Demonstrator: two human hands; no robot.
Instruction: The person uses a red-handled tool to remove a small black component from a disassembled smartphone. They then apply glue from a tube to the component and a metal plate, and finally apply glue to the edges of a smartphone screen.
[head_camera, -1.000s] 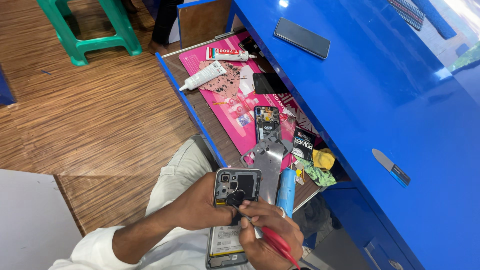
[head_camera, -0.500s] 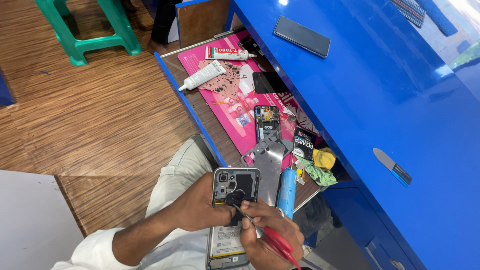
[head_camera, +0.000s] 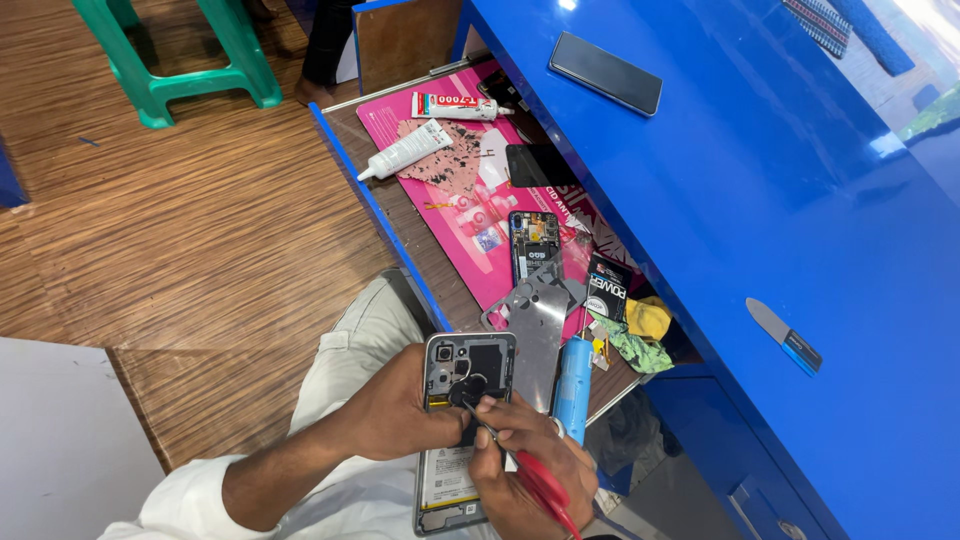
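My left hand (head_camera: 400, 415) grips an opened phone (head_camera: 455, 470) by its left edge, back cover off, battery and camera parts showing. My right hand (head_camera: 525, 470) holds a red-handled tool (head_camera: 540, 487) with its thin tip pressed on the phone's dark upper part, just below the camera module. Both hands hover over my lap, in front of the pull-out shelf.
A pull-out shelf (head_camera: 425, 225) carries a pink mat (head_camera: 470, 215), two glue tubes (head_camera: 405, 150), another opened phone (head_camera: 533, 245), a grey metal plate (head_camera: 535, 330), a blue cylinder (head_camera: 572, 375) and a yellow cloth (head_camera: 648, 318). On the blue desk (head_camera: 760, 200) lie a dark phone (head_camera: 605, 73) and a small blade tool (head_camera: 783, 335). A green stool (head_camera: 190, 60) stands on the wood floor.
The tool tip has shifted slightly on the phone's upper part. The phone and left hand stay where they were.
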